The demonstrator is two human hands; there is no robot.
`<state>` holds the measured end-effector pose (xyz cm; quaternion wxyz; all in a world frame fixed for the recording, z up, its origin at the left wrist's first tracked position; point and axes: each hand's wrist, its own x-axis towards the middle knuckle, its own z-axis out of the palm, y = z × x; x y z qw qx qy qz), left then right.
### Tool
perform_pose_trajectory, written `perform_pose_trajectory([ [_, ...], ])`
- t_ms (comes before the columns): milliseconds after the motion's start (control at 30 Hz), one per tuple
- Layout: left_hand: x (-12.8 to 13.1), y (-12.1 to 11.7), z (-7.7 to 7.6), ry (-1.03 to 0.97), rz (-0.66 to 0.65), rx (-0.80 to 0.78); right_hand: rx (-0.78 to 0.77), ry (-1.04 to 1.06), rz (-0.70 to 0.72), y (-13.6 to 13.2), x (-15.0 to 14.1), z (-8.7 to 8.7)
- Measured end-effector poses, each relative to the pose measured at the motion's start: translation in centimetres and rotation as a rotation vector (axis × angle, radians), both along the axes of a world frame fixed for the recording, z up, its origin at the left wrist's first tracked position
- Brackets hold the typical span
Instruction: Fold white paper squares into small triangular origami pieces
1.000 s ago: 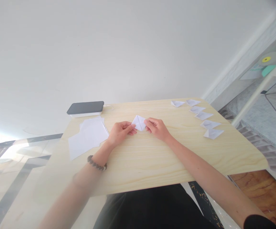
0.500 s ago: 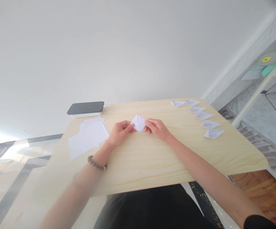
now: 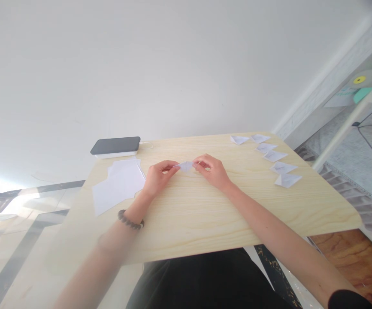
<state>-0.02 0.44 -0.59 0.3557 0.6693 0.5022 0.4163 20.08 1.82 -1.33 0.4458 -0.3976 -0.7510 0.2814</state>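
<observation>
Between my two hands is a small folded white paper (image 3: 186,166), held just over the middle of the table (image 3: 198,223). My left hand (image 3: 160,175) pinches its left corner between thumb and fingers. The right corner is pinched by my right hand (image 3: 212,170). The paper now looks low and wide, with a crease near its centre; its underside is hidden. Several folded white paper boats (image 3: 288,180) lie in a line along the table's right side, apart from my right hand. Close to my left forearm rests a stack of flat white paper sheets (image 3: 118,184).
At the table's back left a dark phone (image 3: 115,145) lies on a white box (image 3: 118,155), with a white cable beside it. A plain wall (image 3: 173,68) rises behind the table. To the right stands a pale metal pole (image 3: 340,134).
The paper was an upright diamond facing me with crossing creases; now it is tilted or folded into a flatter, wider shape. My fingers have shifted to its two side corners.
</observation>
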Motion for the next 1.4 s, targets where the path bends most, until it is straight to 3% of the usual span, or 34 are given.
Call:
perform_pose_trajectory([
  [233, -1.0, 0.6, -0.5, 0.381, -0.105, 0.278, 0.086, -0.17, 0.082, 0.3, 0.3, -0.5],
  [433, -1.1, 0.5, -0.4, 0.628, -0.185, 0.351, 0.179, -0.332, 0.105, 0.2, 0.2, -0.3],
  [833, -0.6, 0.3, 0.0, 0.509, -0.23, 0.276, 0.064, -0.344, 0.047, 0.5, 0.1, -0.8],
  [1200, 0.1, -0.2, 0.4, 0.485, -0.211, 0.104, 0.082, -0.42, 0.072, 0.3, 0.0, -0.3],
  [1400, 0.5, -0.2, 0.1, 0.557, -0.167, 0.142, 0.127, -0.44, 0.03, 0.4, -0.2, -0.7],
])
